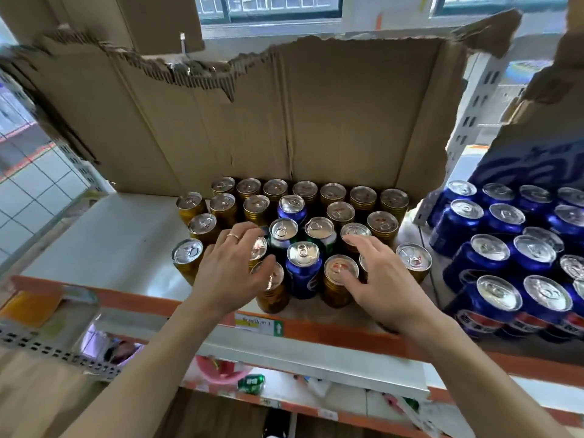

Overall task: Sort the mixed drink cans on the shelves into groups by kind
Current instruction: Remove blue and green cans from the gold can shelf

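Standing upright, lids up: cans [303, 273] beneath left hand [232, 267], right hand [377, 275].

Cans [303, 270] glossy metal, shiny silver lids; torn box [347, 121] matt corrugated cardboard; shelf [104, 248] smooth white

- Bare shelf top [104, 241] left of the gold cans [382, 227]: open approach.
- Torn cardboard wall [252, 128] closes the rear.
- Blue can pack [505, 248] crowds the right side.
- Cans stand packed close; access from above only.

Gold cans [363, 200] stand upright in rows mid-shelf [110, 241], reaching its front edge. Two stray blue cans [302, 273] and two green cans [320, 235] stand among them. A blue can block [493, 257] fills the right end.
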`<move>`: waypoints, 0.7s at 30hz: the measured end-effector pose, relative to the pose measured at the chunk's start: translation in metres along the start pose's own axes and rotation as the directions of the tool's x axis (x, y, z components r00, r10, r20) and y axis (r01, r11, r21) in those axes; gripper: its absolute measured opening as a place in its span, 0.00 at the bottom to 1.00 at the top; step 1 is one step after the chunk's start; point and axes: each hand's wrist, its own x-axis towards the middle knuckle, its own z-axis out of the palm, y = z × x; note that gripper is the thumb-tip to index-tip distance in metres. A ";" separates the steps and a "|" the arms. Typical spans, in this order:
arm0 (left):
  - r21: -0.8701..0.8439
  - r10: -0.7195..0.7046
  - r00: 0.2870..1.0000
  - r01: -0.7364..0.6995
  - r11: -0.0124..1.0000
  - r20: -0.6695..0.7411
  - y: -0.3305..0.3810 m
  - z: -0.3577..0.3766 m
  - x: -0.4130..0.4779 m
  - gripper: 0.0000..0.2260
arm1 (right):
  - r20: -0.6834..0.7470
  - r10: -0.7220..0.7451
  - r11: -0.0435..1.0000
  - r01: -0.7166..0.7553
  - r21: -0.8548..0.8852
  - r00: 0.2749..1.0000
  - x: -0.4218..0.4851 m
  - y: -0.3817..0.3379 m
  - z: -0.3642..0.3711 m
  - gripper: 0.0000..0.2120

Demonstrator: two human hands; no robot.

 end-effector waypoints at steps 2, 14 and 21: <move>-0.002 0.022 1.000 -0.022 1.000 0.000 -0.006 0.001 0.009 0.26 | -0.008 0.006 1.000 -0.006 0.002 1.000 0.012 -0.002 0.001 0.29; -0.106 0.132 0.981 -0.118 0.987 0.143 -0.034 0.015 0.086 0.20 | 0.097 0.056 0.995 -0.047 -0.091 0.994 0.087 -0.006 0.009 0.36; -0.214 0.235 0.937 -0.182 0.960 0.257 -0.040 0.027 0.127 0.28 | 0.275 0.094 0.995 -0.077 -0.071 0.957 0.113 -0.006 0.009 0.41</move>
